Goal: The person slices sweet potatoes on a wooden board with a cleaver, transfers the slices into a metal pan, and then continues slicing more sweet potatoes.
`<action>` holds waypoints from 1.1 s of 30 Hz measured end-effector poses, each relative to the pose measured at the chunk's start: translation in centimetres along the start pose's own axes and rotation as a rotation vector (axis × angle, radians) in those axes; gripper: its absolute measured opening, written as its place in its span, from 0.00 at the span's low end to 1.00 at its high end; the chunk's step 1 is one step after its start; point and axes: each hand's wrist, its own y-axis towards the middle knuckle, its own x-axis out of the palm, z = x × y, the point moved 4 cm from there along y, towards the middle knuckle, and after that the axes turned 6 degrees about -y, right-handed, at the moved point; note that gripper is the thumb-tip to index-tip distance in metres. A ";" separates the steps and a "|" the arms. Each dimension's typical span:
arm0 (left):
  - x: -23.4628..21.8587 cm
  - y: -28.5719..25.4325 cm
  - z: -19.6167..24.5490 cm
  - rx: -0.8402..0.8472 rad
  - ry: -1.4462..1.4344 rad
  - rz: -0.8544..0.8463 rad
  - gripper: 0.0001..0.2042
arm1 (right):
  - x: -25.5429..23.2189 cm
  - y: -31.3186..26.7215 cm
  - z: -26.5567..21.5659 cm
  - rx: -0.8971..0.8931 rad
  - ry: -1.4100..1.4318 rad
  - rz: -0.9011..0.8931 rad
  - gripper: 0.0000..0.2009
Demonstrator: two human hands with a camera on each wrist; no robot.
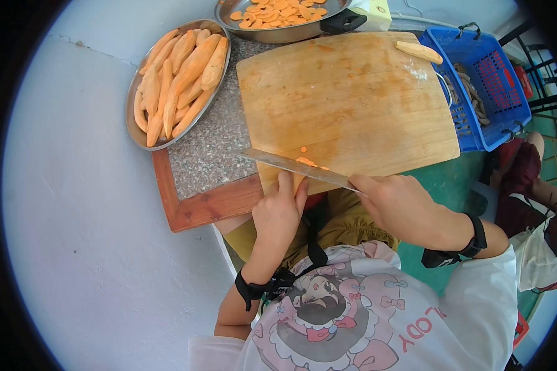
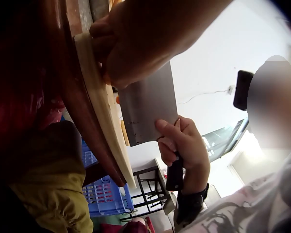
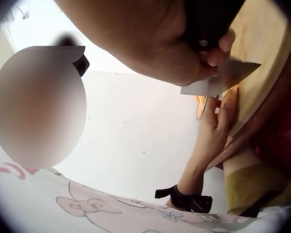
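My right hand (image 1: 402, 207) grips the dark handle of a cleaver (image 1: 297, 167), its wide blade standing on edge across the near side of the wooden cutting board (image 1: 353, 93). Close beside the blade, my left hand (image 1: 277, 213) holds a peeled sweet potato (image 1: 298, 181) down at the board's near edge, mostly covered by the fingers. A few thin orange slices (image 1: 306, 161) lie on the far side of the blade. The left wrist view shows the blade's flat face (image 2: 150, 104) right beside the left fingers. Another peeled sweet potato (image 1: 419, 51) rests at the board's far right corner.
Left of the board, a steel platter (image 1: 132, 123) holds several peeled sweet potatoes. A pan (image 1: 278, 36) of orange slices stands behind it. A blue basket (image 1: 492, 127) sits at the right. The wood-edged stone tabletop (image 1: 201, 157) meets a white wall on the left.
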 end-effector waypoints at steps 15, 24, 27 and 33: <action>0.2 0.1 -0.1 -0.027 -0.016 -0.083 0.16 | 0.4 0.3 0.3 -0.051 0.045 0.037 0.10; 0.1 0.0 -0.1 0.024 -0.014 -0.037 0.13 | 0.5 3.1 -0.7 -0.044 -0.006 -0.005 0.05; -0.1 0.1 0.1 0.062 0.017 0.004 0.14 | 0.0 3.5 -0.3 -0.065 -0.014 -0.010 0.06; 0.0 -0.1 0.0 0.025 0.049 0.011 0.16 | -0.8 2.0 0.0 -0.067 0.066 0.150 0.08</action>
